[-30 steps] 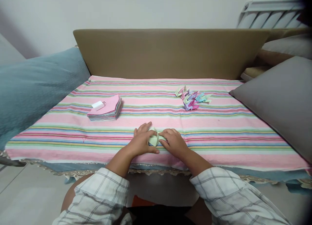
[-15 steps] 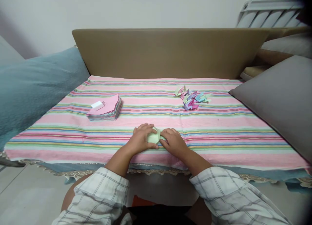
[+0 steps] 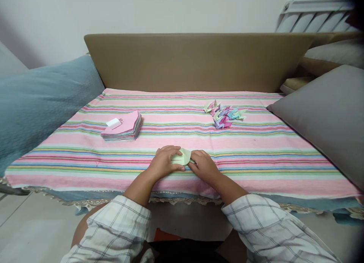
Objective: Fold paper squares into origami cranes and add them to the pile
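Observation:
A pale green folded paper (image 3: 183, 157) lies on the striped cloth (image 3: 176, 136) near its front edge. My left hand (image 3: 166, 162) grips the paper's left part, with the fingers above and the thumb along the lower side. At its right end my right hand (image 3: 202, 164) pinches the paper between thumb and fingers. A crease line runs along the part that shows between the hands; the rest of the paper is hidden under the fingers.
A stack of coloured paper (image 3: 126, 128) with a white plug-like object (image 3: 113, 123) on top is at the left. Several folded paper figures (image 3: 223, 117) lie right of centre. A brown board (image 3: 193, 62) stands behind; a grey cushion (image 3: 327, 111) borders the right.
The visible part of the green paper has changed shape and now reaches further right. My right hand has shifted slightly right, and my left hand has hardly moved.

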A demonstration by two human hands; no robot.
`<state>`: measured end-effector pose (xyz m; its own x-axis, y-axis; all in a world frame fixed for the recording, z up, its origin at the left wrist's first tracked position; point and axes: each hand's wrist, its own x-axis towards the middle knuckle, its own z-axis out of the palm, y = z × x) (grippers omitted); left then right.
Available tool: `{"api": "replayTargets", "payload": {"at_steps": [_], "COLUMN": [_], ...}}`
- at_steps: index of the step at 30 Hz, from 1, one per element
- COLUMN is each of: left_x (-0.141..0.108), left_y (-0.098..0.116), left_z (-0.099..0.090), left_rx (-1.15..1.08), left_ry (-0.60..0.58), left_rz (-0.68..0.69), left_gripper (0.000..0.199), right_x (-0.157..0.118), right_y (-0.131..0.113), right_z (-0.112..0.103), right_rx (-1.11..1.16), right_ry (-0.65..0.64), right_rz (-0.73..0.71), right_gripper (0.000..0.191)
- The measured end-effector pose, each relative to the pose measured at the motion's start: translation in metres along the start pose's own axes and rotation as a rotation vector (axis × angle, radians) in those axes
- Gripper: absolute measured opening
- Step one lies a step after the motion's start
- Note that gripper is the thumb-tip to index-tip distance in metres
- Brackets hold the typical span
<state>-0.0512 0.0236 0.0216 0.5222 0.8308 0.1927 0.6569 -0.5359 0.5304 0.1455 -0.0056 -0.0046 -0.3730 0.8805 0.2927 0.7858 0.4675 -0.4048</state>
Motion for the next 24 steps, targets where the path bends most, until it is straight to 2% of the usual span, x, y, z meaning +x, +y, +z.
{"api": "replayTargets", "payload": {"at_steps": [9, 12, 16, 18, 20, 22, 24], "left_x": [0.000, 0.000, 0.000, 0.000, 0.000, 0.001, 0.001], "left_y": [0.009, 0.011, 0.015, 0.017, 0.019, 0.020, 0.021], "left_z": [0.000, 0.001, 0.001, 0.002, 0.002, 0.003, 0.004], "left_rx": [0.009, 0.020, 0.028, 0.036, 0.054, 0.073, 0.083], "left_ry": [0.006, 0.009, 0.005, 0.004, 0.005, 0.006, 0.004], "left_rz": [-0.052, -0.047, -0.051, -0.059, -0.058, -0.046, -0.031], "left_gripper": [0.041, 0.039, 0.037, 0.036, 0.034, 0.032, 0.030], "right_x": [0.002, 0.001, 0.000, -0.002, -0.004, -0.006, -0.007], "right_y": [0.001, 0.002, 0.009, 0.012, 0.012, 0.011, 0.010], "right_z": [-0.009, -0.013, -0.015, -0.019, -0.024, -0.030, -0.034], "right_rx": [0.100, 0.222, 0.429, 0.467, 0.426, 0.353, 0.299], "right_ry": [-0.002, 0.022, 0.125, 0.186, 0.213, 0.161, 0.089], "right_rz": [0.077, 0.144, 0.212, 0.183, 0.088, -0.032, -0.085], "right_gripper": [0.019, 0.028, 0.036, 0.041, 0.045, 0.044, 0.037]}}
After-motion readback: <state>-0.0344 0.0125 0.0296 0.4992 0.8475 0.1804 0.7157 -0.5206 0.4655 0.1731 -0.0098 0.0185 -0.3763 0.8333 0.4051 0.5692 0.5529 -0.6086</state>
